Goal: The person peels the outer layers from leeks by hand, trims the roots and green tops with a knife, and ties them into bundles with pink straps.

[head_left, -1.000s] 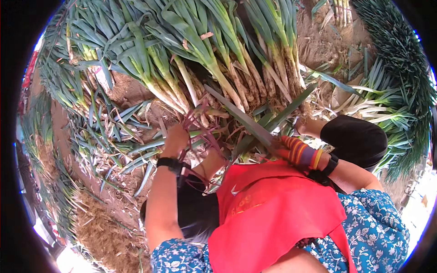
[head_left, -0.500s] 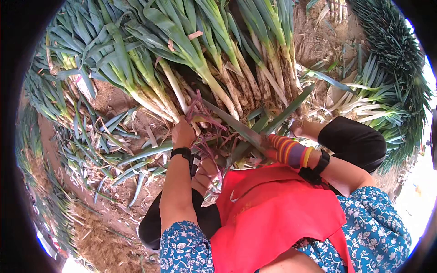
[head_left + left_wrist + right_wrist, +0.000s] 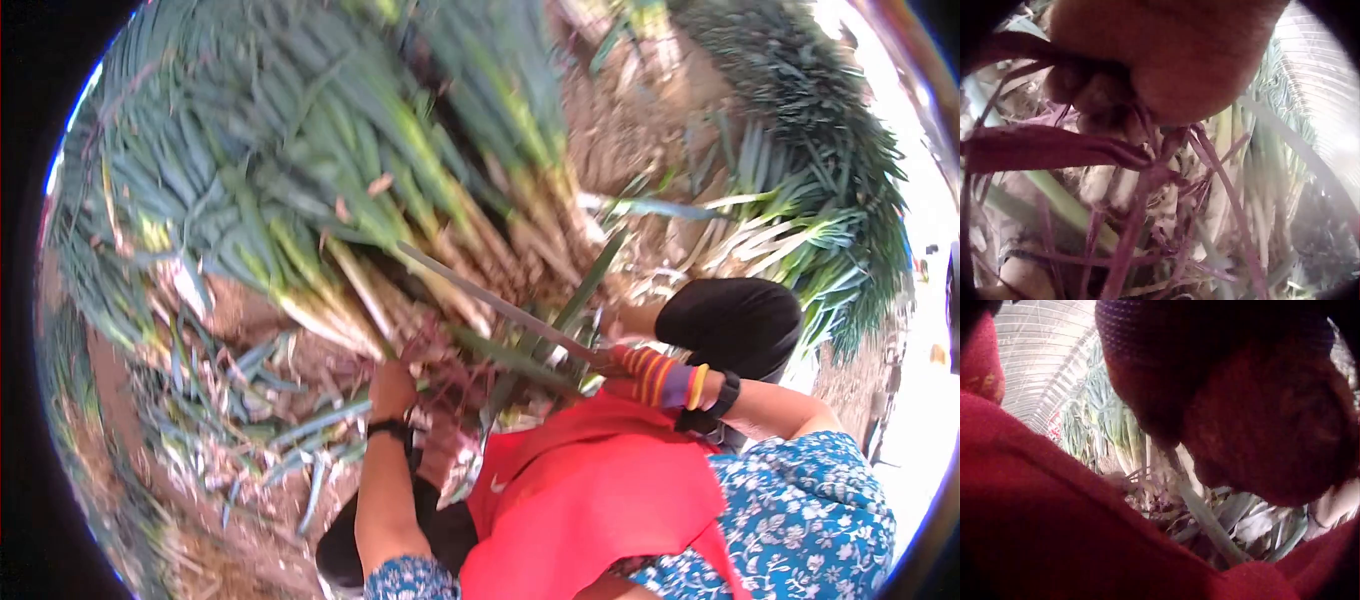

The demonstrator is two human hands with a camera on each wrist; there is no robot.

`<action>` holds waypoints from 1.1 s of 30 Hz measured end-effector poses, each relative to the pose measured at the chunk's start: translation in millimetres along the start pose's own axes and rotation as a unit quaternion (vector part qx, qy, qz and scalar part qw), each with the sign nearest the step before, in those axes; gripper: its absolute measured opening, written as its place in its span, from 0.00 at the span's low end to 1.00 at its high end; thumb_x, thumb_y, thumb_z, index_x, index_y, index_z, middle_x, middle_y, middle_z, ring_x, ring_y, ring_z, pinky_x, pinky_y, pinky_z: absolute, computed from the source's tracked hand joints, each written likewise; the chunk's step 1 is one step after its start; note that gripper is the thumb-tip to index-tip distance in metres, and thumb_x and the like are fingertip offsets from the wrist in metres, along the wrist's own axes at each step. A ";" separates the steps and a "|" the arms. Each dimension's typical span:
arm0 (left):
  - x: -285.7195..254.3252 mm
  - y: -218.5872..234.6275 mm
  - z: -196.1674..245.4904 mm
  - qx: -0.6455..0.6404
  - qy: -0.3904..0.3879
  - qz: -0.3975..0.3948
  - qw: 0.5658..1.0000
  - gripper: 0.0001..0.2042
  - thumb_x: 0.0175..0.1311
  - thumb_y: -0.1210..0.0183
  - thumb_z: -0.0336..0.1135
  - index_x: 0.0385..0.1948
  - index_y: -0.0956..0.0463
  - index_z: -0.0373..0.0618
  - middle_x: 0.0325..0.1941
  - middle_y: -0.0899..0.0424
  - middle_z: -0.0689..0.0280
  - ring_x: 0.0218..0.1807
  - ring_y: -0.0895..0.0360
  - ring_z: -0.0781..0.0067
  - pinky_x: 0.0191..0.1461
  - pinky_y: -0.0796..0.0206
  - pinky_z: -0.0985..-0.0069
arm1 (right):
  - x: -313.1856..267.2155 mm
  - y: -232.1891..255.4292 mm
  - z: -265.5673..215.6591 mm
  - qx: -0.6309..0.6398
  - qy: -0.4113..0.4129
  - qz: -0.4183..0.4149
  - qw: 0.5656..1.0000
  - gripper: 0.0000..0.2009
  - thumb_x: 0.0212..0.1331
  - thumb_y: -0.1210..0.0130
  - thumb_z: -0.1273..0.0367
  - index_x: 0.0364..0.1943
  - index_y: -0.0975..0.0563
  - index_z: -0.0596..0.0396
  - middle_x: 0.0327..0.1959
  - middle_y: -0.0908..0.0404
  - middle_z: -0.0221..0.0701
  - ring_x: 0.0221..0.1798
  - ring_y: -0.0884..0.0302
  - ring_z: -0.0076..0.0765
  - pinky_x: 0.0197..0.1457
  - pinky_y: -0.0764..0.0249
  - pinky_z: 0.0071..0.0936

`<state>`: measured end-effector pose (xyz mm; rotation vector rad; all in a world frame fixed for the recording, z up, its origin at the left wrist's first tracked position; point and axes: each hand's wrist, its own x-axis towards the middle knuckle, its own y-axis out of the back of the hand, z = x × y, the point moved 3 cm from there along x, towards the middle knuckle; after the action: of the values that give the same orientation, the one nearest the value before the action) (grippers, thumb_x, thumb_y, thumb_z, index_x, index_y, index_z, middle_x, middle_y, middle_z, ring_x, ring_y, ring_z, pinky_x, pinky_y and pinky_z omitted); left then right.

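Two hands apart in the head view: my left hand [image 3: 392,392] is nearer the leeks [image 3: 320,318], just beside their root ends, contact unclear; my right hand [image 3: 640,378] is well to the right. Leeks lie ahead, long axes running away from me, roots my way, leaves far. Right grips one end of a long strip [image 3: 495,303], leaf or blade, can't tell; it slants forward-left, far tip overlapping the leeks. Left wrist view: left fingers curl round purple ties [image 3: 1054,149], loose ends hanging below. Leeks behind. Right wrist view: too dark to confirm the grip; leeks sit beyond my red apron [image 3: 1054,481].
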<state>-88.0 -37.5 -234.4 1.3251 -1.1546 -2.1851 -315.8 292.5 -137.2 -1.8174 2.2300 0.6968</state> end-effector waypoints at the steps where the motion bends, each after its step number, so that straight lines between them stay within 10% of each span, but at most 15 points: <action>1: -2.9 7.0 1.5 -0.034 -0.008 0.036 0.999 0.09 0.49 0.45 0.34 0.27 0.23 0.38 0.31 0.21 0.48 0.39 0.24 0.48 0.41 0.31 0.60 | 3.3 11.1 -26.0 -0.100 0.040 0.024 0.994 0.18 0.52 0.43 0.69 0.47 0.31 0.59 0.36 0.22 0.42 0.40 0.24 0.43 0.42 0.30 0.33; 4: -12.7 35.8 1.2 -0.020 -0.004 0.108 0.994 0.07 0.52 0.49 0.29 0.31 0.28 0.38 0.33 0.22 0.46 0.38 0.25 0.44 0.41 0.32 0.59 | 8.0 19.8 -61.5 -0.102 0.149 0.141 0.974 0.17 0.53 0.43 0.67 0.46 0.31 0.58 0.32 0.22 0.37 0.39 0.24 0.39 0.40 0.30 0.34; 7: -28.1 68.1 8.2 -0.015 0.018 0.190 0.981 0.06 0.52 0.49 0.28 0.31 0.28 0.38 0.31 0.22 0.48 0.36 0.25 0.45 0.39 0.34 0.58 | 9.5 27.4 -56.7 -0.023 -0.121 0.138 0.983 0.18 0.54 0.45 0.65 0.47 0.32 0.58 0.32 0.24 0.34 0.35 0.26 0.33 0.35 0.30 0.32; 14: -95.4 139.2 83.1 0.008 -0.144 0.354 0.924 0.09 0.49 0.49 0.28 0.33 0.29 0.40 0.24 0.24 0.50 0.30 0.26 0.46 0.33 0.36 0.58 | -1.3 12.0 -7.0 -0.118 -0.111 0.158 0.974 0.25 0.51 0.43 0.62 0.52 0.34 0.60 0.42 0.24 0.45 0.46 0.26 0.41 0.45 0.31 0.31; 18: -145.0 145.9 138.5 -0.135 -0.286 0.296 0.901 0.10 0.48 0.49 0.25 0.35 0.28 0.44 0.23 0.24 0.50 0.30 0.27 0.44 0.32 0.37 0.59 | -16.8 5.8 5.0 -0.009 0.045 0.209 0.977 0.28 0.49 0.43 0.60 0.52 0.35 0.62 0.43 0.25 0.49 0.48 0.27 0.49 0.48 0.31 0.34; 28: -171.0 116.1 181.5 -0.175 -0.338 0.234 0.895 0.12 0.45 0.51 0.22 0.33 0.25 0.42 0.24 0.24 0.50 0.28 0.27 0.44 0.33 0.36 0.60 | -60.2 30.9 -26.3 -0.052 -0.018 0.288 0.956 0.30 0.47 0.45 0.63 0.54 0.37 0.65 0.49 0.29 0.50 0.55 0.33 0.50 0.55 0.35 0.35; 30: -175.9 120.5 195.1 -0.138 -0.397 0.293 0.859 0.15 0.48 0.57 0.19 0.37 0.25 0.37 0.25 0.23 0.54 0.32 0.22 0.62 0.34 0.34 0.71 | -48.6 30.2 2.5 -0.131 -0.062 0.319 0.937 0.30 0.47 0.45 0.60 0.54 0.36 0.62 0.47 0.27 0.47 0.51 0.30 0.50 0.51 0.33 0.36; 32: -154.2 105.1 195.1 -0.285 -0.346 0.181 0.875 0.13 0.53 0.53 0.21 0.39 0.25 0.37 0.29 0.20 0.61 0.33 0.22 0.68 0.35 0.33 0.74 | -48.2 32.4 9.3 -0.119 -0.117 0.284 0.944 0.31 0.50 0.47 0.59 0.58 0.39 0.59 0.51 0.29 0.47 0.55 0.32 0.46 0.55 0.36 0.33; 33: -165.8 110.0 202.8 -0.139 -0.378 0.241 0.883 0.10 0.56 0.52 0.26 0.39 0.27 0.36 0.32 0.22 0.57 0.34 0.24 0.61 0.36 0.31 0.69 | -42.9 32.6 21.5 -0.119 -0.120 0.294 0.941 0.31 0.50 0.47 0.59 0.58 0.39 0.59 0.51 0.29 0.47 0.55 0.32 0.46 0.55 0.36 0.33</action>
<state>-189.5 95.1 -4.6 0.0003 -1.1680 -2.3748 -340.2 344.6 -130.0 -1.0373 2.6046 1.2601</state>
